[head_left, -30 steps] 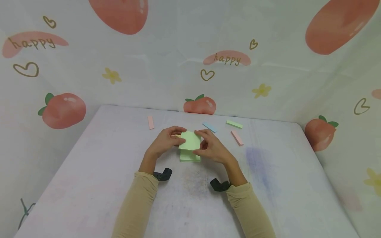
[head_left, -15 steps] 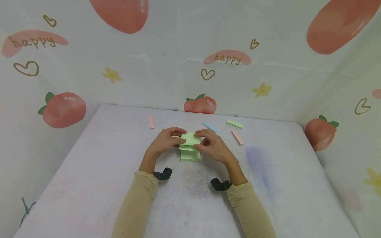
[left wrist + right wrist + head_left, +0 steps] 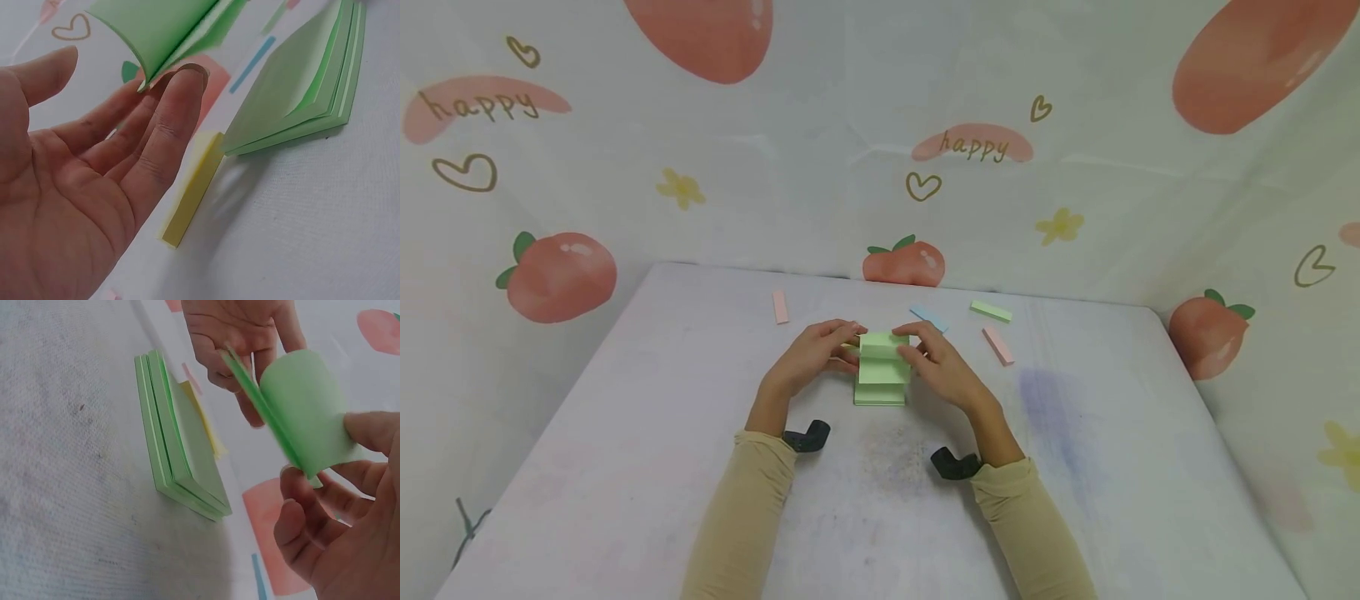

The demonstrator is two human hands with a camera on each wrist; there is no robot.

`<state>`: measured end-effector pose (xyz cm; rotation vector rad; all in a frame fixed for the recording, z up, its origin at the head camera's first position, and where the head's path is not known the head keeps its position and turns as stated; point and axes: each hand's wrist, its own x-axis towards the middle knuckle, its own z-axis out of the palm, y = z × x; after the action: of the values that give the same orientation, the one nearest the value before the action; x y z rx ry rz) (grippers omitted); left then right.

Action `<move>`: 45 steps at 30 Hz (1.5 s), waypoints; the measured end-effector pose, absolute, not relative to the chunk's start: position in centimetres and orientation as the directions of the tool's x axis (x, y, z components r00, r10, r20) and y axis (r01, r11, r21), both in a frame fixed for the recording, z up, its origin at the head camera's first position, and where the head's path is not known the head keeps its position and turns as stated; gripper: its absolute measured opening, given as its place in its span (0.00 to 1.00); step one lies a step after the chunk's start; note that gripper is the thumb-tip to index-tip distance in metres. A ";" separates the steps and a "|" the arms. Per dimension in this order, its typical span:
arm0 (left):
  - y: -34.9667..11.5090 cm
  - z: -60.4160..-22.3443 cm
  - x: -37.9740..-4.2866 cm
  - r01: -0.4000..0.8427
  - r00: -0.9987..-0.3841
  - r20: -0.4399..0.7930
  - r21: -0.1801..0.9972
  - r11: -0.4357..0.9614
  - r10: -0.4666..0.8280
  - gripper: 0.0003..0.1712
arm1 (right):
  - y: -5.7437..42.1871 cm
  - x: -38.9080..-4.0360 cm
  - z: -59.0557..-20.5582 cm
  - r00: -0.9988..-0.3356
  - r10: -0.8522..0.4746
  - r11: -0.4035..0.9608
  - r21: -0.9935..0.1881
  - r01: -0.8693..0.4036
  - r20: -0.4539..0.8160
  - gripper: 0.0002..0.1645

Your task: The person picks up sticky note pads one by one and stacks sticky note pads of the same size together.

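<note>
A green sticky note (image 3: pixel 306 406), creased into a flap and a curled panel, is up off the table. My right hand (image 3: pixel 943 367) pinches its right side between thumb and fingers. At its left edge is my left hand (image 3: pixel 808 354), palm turned inward, thumb apart and fingers loosely extended; in the left wrist view a corner of the paper lies right at these fingers (image 3: pixel 165 131). Beneath and nearer the body, a stack of green sticky-note pads (image 3: pixel 187 450) lies on the table, its top sheets slightly lifted. A yellow strip pad (image 3: pixel 194 194) lies against the stack's left side.
Farther back on the table lie a pink strip (image 3: pixel 780 307) on the left and, on the right, a blue strip (image 3: pixel 929 320), a green strip (image 3: pixel 991 312) and another pink strip (image 3: pixel 997 347). A peach-printed cloth (image 3: pixel 805 192) hangs behind the table.
The green note has gone from nearly flat to creased with a flap and panel. My left hand has loosened from its left edge and drawn slightly left; the right still grips it.
</note>
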<state>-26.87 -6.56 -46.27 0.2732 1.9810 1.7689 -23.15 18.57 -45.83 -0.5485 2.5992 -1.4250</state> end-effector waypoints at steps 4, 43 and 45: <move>-6.8 -46.3 -26.9 -0.160 -0.868 -0.218 0.973 0.164 0.446 0.29 | 18.5 -23.1 -45.8 -0.931 -0.362 0.497 -0.838 -0.226 0.036 0.20; -6.4 -47.0 -25.5 0.173 -0.792 -0.224 0.810 0.560 0.568 0.55 | 18.9 -23.4 -47.5 -0.854 -0.510 0.645 -0.704 -0.298 -0.106 0.51; -6.4 -46.9 -25.4 0.169 -0.791 -0.228 0.811 0.561 0.568 0.55 | 18.9 -23.4 -47.5 -0.854 -0.507 0.655 -0.695 -0.297 -0.112 0.53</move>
<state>-25.43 -6.36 -46.91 0.5930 2.3266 1.1373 -23.40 18.88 -47.53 -0.6439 2.5773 -1.0052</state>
